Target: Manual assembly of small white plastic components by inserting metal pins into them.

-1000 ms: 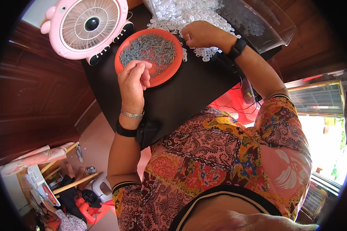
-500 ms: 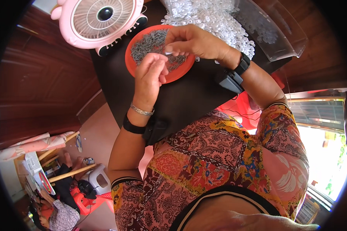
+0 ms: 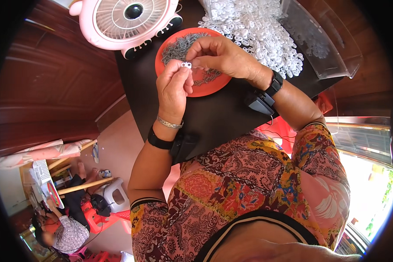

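My left hand (image 3: 172,89) pinches a small white plastic clip (image 3: 186,65) with two holes, between thumb and fingertips. Close against that clip, my right hand (image 3: 225,56) has its thumb and forefinger pressed together; whatever lies between them is too small to make out. Both hands are over an orange-red plate (image 3: 209,91), which holds a heap of small grey screw-like or nail-like pieces (image 3: 181,46). Beyond my right hand spreads a big pile of white plastic clips (image 3: 266,37) like the one in my left fingers.
A pink fan (image 3: 133,22) stands at the table's far left. On the right, a clear plastic bin (image 3: 336,52) lies beside the clip pile. The dark table (image 3: 218,118) reaches to my body. Another person (image 3: 70,231) sits at the lower left near a red stool (image 3: 96,214).
The white clip, earlier by my right fingertips, now shows in my left fingertips. The whole scene has shifted slightly right in view. Both hands stay close together over the plate.
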### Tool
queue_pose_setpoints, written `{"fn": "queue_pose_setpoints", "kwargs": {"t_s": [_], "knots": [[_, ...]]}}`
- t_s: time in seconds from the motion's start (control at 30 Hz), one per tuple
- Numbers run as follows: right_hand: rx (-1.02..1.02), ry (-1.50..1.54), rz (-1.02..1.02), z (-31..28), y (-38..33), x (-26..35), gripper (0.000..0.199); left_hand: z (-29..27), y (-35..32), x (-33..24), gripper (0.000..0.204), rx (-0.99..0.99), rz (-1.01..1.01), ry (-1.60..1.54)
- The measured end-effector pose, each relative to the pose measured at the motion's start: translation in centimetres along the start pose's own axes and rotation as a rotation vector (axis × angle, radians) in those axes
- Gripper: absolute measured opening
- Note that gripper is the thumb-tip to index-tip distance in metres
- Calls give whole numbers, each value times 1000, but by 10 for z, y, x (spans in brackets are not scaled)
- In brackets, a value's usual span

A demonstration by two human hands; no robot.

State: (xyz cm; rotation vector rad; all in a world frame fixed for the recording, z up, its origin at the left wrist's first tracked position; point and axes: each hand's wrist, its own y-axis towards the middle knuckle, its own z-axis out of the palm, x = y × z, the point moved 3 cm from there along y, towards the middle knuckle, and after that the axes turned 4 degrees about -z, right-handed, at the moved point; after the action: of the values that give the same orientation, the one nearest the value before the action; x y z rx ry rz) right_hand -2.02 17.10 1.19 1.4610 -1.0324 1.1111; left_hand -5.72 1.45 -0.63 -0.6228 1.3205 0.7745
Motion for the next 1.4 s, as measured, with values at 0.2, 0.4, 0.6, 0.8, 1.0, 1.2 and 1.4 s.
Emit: {"fn": "queue_pose_setpoints", "kwargs": {"t_s": [0.2,0.4,0.6,0.8,1.0,1.2,1.4], "knots": [[2,-121,-118,2,-4,3,10,0,0,1,15,0,-7,52],[-27,-167,-92,7,-9,6,9,3,-1,-1,16,12,-10,100],[-67,-174,-126,6,-8,3,12,2,-3,-2,17,56,-39,75],[-100,-565,-328,6,-9,18,12,4,-6,-5,25,27,-90,111],[-126,-522,-280,7,-11,19,9,5,-5,-9,18,53,-27,59],[13,-281,-150,1,-8,14,9,-1,-2,-11,16,48,-27,73],[3,-946,-390,-8,-8,3,14,-12,2,-11,15,-58,-5,-25]]}}
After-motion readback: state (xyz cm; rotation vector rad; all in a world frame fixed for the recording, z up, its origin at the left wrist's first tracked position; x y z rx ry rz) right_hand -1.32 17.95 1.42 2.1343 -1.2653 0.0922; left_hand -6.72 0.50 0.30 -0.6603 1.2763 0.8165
